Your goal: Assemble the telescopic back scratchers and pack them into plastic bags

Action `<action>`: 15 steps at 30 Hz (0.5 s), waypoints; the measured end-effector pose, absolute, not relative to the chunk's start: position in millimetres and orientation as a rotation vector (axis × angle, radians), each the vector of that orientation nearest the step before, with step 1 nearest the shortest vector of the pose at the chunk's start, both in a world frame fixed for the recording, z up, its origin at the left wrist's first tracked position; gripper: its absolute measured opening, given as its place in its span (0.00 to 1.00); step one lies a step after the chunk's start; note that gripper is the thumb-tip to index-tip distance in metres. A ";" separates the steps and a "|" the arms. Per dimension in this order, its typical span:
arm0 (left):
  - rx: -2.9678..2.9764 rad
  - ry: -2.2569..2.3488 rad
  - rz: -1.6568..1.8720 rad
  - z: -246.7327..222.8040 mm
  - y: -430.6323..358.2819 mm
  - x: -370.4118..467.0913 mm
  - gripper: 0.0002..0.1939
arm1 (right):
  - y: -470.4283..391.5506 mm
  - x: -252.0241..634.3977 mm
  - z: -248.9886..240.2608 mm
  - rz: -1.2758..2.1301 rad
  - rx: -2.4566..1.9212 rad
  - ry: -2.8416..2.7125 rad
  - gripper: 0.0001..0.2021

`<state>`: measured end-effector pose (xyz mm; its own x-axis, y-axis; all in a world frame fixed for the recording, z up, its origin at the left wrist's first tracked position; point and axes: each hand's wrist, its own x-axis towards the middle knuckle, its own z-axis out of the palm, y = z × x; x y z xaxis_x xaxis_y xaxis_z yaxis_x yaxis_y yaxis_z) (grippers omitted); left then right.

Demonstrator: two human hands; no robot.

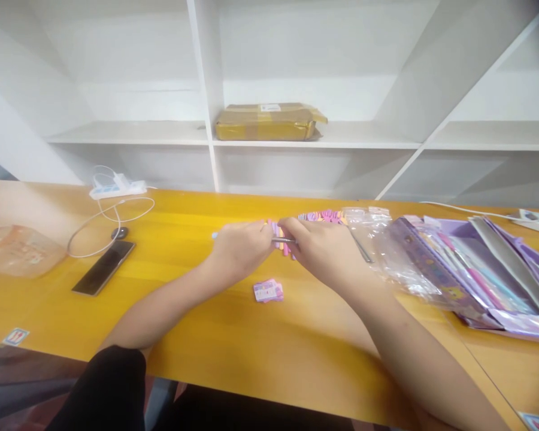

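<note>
My left hand (242, 248) and my right hand (318, 248) are close together above the middle of the table, fingers curled inward. A thin metallic rod (282, 240) spans the small gap between them, and both hands close on it. A light blue tip pokes out at the left of my left hand. Pink, purple and orange pieces (286, 249) show behind the rod, partly hidden by my fingers. More colourful small pieces (326, 215) lie beyond my right hand. Nearer to me rests a small stack of pink and purple cards (268, 291).
Clear plastic bags (397, 263) and an open purple box (460, 299) of stationery lie at the right, with a thin metal tool (362, 245) beside them. At the left are a phone (104, 268), a power strip (118, 190) and an orange bag (22, 251). A carton (265, 123) sits on the shelf.
</note>
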<state>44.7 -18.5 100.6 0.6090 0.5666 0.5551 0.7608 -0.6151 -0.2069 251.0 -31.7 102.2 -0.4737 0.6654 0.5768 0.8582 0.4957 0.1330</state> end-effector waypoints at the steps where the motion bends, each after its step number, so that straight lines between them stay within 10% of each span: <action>1: -2.413 -1.068 -0.598 101.0 -19.2 45.3 0.17 | -31.1 250.2 101.4 -0.551 -1.275 -2.304 0.08; 15: -2.479 -1.258 -0.255 112.5 -15.4 48.7 0.16 | -26.4 246.1 98.2 -0.465 -1.451 -2.408 0.13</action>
<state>48.7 -15.4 112.5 0.5899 0.7449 0.3117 0.8075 -0.5456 -0.2242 246.1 -26.4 98.2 -0.4500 0.7954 0.4059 0.8894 0.4403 0.1230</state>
